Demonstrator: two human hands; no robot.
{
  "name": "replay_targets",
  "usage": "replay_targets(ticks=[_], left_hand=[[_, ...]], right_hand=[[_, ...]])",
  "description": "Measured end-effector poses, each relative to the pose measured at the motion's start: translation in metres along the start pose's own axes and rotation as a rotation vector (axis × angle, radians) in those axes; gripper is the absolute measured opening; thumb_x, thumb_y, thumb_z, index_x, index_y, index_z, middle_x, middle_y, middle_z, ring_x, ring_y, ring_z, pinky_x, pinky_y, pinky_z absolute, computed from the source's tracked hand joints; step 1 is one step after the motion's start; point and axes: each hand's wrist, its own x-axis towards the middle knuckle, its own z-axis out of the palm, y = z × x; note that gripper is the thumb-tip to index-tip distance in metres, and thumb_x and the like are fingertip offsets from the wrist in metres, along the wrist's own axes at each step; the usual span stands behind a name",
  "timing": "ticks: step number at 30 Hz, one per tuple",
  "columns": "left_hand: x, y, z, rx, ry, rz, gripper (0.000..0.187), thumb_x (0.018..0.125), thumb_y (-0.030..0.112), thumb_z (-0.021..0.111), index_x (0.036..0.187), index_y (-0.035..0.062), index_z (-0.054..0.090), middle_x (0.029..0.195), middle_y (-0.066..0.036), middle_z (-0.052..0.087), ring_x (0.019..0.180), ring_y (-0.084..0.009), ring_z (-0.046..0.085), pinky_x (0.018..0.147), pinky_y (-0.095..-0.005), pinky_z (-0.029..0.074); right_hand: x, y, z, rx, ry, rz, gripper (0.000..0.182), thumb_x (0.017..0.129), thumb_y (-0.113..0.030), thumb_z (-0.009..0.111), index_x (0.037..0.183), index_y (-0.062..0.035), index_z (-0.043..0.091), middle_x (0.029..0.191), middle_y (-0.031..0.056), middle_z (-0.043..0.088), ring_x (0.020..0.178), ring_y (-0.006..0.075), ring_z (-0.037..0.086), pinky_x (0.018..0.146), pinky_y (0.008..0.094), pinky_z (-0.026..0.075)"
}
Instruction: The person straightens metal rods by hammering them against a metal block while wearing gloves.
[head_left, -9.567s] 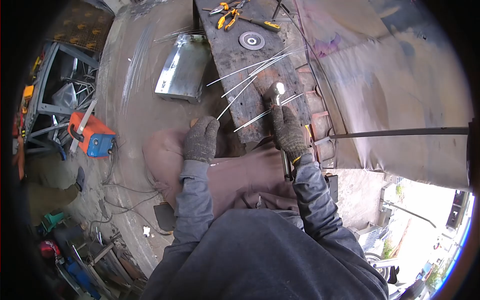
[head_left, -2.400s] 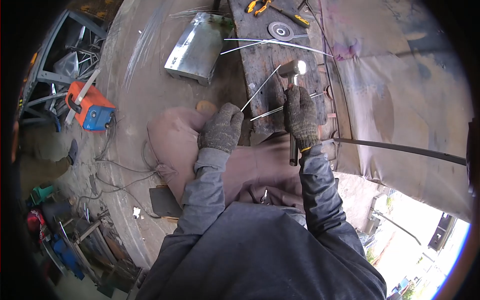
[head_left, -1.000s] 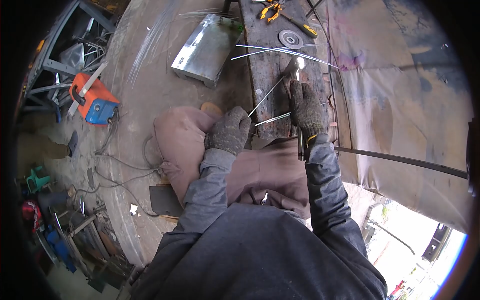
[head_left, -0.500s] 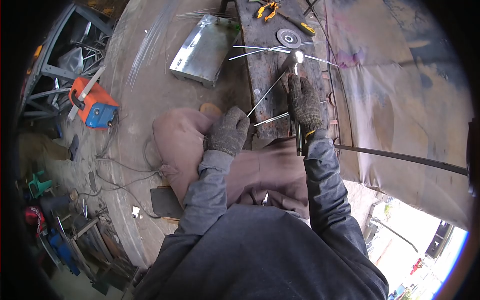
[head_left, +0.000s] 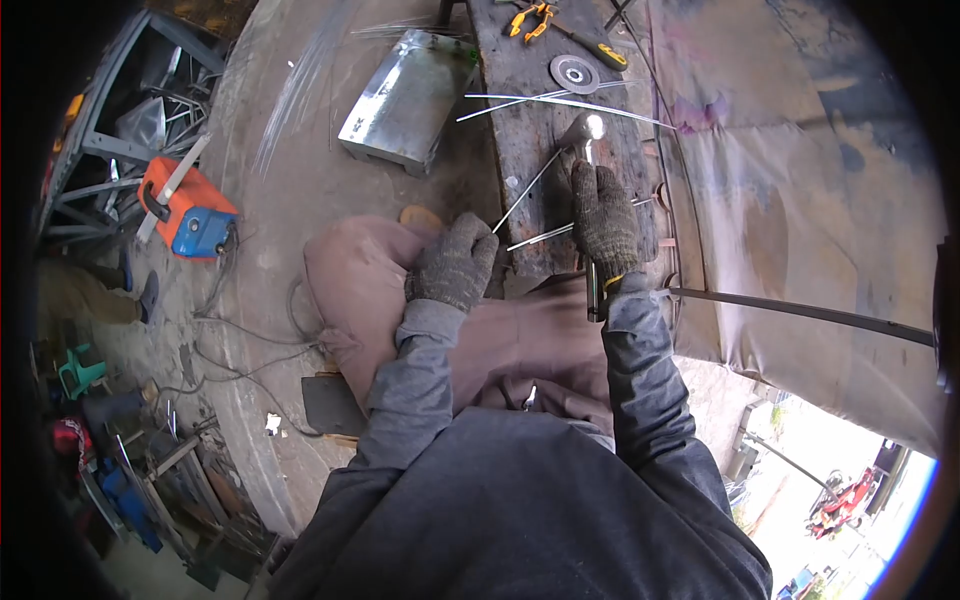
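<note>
On the bench (head_left: pixel 520 150), hammer (head_left: pixel 585 135) in right hand's (head_left: pixel 605 215) clenched grip (left hand (head_left: pixel 452 265) pinching rod (head_left: pixel 527 190)).

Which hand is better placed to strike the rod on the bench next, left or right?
Right. The right hand already grips the hammer, its head over the rod on the bench. The left hand is at the rod's near end, probably steadying it.

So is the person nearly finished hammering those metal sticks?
Hard to say. A few thin rods lie set aside farther up the bench. In hand: the left hand holds one rod on the bench while the right hand holds the hammer over it. Another rod lies beside it.
</note>
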Motion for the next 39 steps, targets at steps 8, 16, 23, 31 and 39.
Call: replay_targets(ticks=[8,16,23,31,39], left_hand=[[0.003,0.000,-0.001,0.022,-0.031,0.005,0.019,0.095,0.026,0.066,0.101,0.0074,0.063,0.098,-0.018,0.068,0.093,-0.0389,0.065,0.081,-0.0467,0.051],[0.002,-0.006,0.001,0.057,0.008,0.029,0.020,0.095,0.029,0.065,0.101,0.0103,0.062,0.101,-0.017,0.069,0.096,-0.0418,0.065,0.081,-0.0515,0.052],[0.002,-0.001,0.000,-0.024,-0.002,-0.003,0.017,0.095,0.022,0.066,0.101,0.0069,0.063,0.100,-0.017,0.070,0.091,-0.0364,0.070,0.079,-0.0456,0.054],[0.002,0.052,-0.013,-0.350,0.330,0.106,0.026,0.089,0.016,0.077,0.110,0.0031,0.068,0.100,-0.010,0.071,0.088,-0.0194,0.070,0.081,-0.0336,0.056],[0.009,0.127,-0.004,-0.394,0.249,0.294,0.038,0.088,0.009,0.077,0.123,0.0030,0.062,0.107,-0.013,0.070,0.092,-0.0181,0.070,0.081,-0.0320,0.057]], right_hand=[[-0.007,-0.004,-0.007,0.070,-0.018,-0.007,0.054,0.104,-0.052,0.045,0.107,-0.0010,0.062,0.096,0.0294,0.066,0.096,0.0500,0.063,0.082,0.0542,0.048],[-0.019,0.015,0.001,0.116,-0.049,0.038,0.053,0.102,-0.054,0.046,0.114,-0.0053,0.062,0.099,0.0299,0.066,0.100,0.0499,0.063,0.084,0.0546,0.048],[-0.019,0.032,0.003,0.005,0.025,0.102,0.058,0.101,-0.060,0.043,0.114,-0.0058,0.062,0.101,0.0322,0.066,0.100,0.0512,0.063,0.087,0.0568,0.048],[-0.008,0.066,-0.004,-0.156,0.001,-0.060,0.050,0.105,-0.047,0.044,0.117,-0.0031,0.063,0.111,0.0237,0.067,0.109,0.0419,0.061,0.090,0.0488,0.048],[-0.011,0.054,-0.001,0.063,0.005,0.152,0.063,0.102,-0.059,0.041,0.114,-0.0011,0.064,0.110,0.0325,0.065,0.108,0.0503,0.061,0.093,0.0557,0.045]])
